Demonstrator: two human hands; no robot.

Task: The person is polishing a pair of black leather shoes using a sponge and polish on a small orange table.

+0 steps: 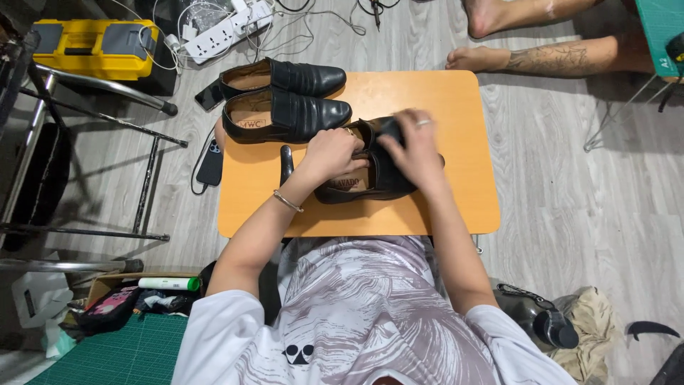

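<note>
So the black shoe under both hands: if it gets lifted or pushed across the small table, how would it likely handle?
The black shoe is probably stiff in the sole but softer in the upper, where the right hand presses. Its flat sole on the orange table suggests sliding, not rolling. The glossy leather may be a little slippery for the left hand.

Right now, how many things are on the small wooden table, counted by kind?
Black leather shoes: 3, two loafers side by side, one shoe under the left hand and right hand
Black shoehorn: 1
Total: 4
</note>
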